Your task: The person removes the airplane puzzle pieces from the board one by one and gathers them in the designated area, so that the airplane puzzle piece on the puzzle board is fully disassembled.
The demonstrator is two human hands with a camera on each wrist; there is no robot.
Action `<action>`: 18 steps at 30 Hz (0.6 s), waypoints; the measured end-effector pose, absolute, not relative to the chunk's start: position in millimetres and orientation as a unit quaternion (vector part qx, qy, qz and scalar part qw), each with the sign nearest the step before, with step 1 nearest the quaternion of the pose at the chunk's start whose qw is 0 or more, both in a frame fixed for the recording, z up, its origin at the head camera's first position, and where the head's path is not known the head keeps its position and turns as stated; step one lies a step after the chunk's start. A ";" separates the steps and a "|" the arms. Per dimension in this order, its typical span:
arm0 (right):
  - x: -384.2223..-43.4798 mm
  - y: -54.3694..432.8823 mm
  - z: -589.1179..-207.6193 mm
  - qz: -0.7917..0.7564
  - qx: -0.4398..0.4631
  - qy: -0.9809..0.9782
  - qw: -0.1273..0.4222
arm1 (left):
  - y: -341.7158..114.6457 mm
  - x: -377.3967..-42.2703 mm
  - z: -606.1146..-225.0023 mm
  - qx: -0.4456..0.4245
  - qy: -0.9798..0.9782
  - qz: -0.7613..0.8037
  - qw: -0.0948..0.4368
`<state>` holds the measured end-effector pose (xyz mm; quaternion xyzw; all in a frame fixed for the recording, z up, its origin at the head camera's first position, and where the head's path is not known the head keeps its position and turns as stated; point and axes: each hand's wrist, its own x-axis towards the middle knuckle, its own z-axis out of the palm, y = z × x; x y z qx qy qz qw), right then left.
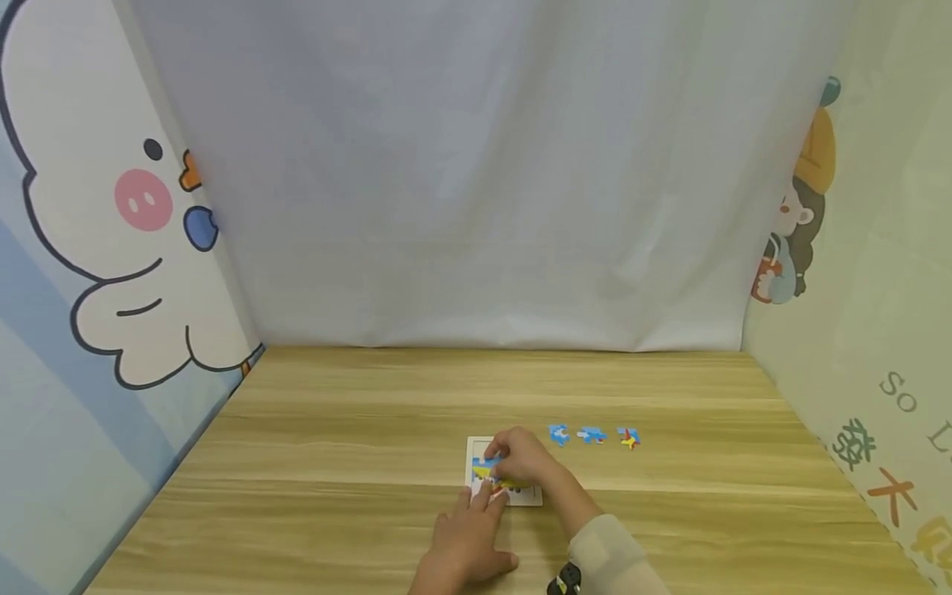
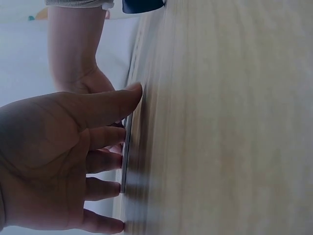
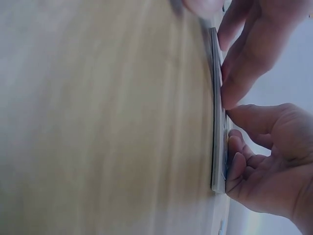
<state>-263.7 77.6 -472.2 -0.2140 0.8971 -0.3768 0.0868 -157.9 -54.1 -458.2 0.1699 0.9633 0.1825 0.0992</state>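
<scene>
A white-framed rectangular puzzle board (image 1: 530,498) lies on the wood-grain tabletop (image 1: 335,463), near edge running left to right, long axis unclear, blue and yellow showing inside. The left hand (image 1: 470,537) spreads across that edge; whether the curled right hand (image 1: 523,457) pinches anything is hidden.

From high and near, the head view faces down and far across the yellow-brown wood-grain table (image 1: 335,430); both wrist views, low, close and sideways-turned, face far, sharing the bare left hand (image 1: 468,535) and bare right hand (image 1: 525,458).
</scene>
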 end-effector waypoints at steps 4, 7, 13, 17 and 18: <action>-262.3 78.0 -472.3 -0.382 -0.205 0.896 0.094 | -53.6 -158.0 -457.6 0.170 0.961 0.189 0.105; -261.7 78.3 -472.4 -0.392 -0.204 0.892 0.099 | -53.3 -159.1 -457.9 0.168 0.961 0.192 0.108; -263.3 77.8 -474.2 -0.430 -0.201 0.873 0.110 | -53.1 -161.5 -458.5 0.162 0.962 0.189 0.109; -263.3 77.7 -474.8 -0.459 -0.203 0.858 0.107 | -52.7 -161.5 -457.9 0.160 0.962 0.194 0.112; -263.0 78.1 -475.3 -0.466 -0.201 0.855 0.106 | -52.5 -161.3 -458.0 0.160 0.961 0.195 0.111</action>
